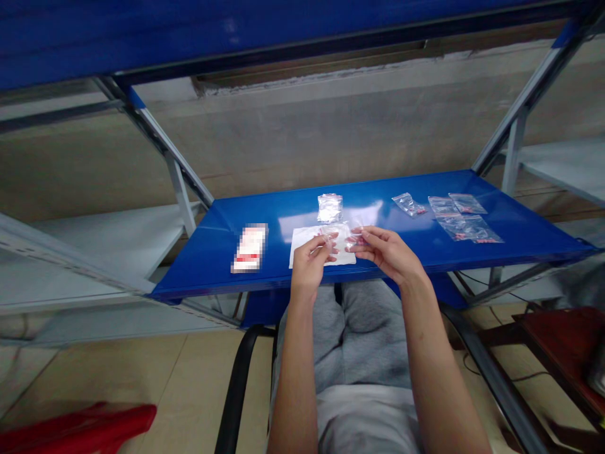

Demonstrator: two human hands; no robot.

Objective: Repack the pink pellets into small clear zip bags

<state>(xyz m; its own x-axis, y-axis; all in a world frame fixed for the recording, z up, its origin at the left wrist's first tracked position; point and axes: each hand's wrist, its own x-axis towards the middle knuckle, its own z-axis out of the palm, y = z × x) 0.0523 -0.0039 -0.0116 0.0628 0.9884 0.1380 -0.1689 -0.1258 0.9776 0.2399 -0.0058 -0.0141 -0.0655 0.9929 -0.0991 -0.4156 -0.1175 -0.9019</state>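
Near the front edge of the blue shelf, my left hand and my right hand face each other. Between them is a small clear zip bag, pinched at its left side by my left fingers and at its right side by my right fingers. Something small and red shows near my right fingertips, too small to name. Under the hands lies a white sheet, partly covered by them. Just behind it sits a stack of clear zip bags.
At the right lie several clear bags with small red pieces inside, and one more bag apart from them. A blurred-out white and red card is at the left. Metal uprights flank the blue shelf; another shelf hangs above.
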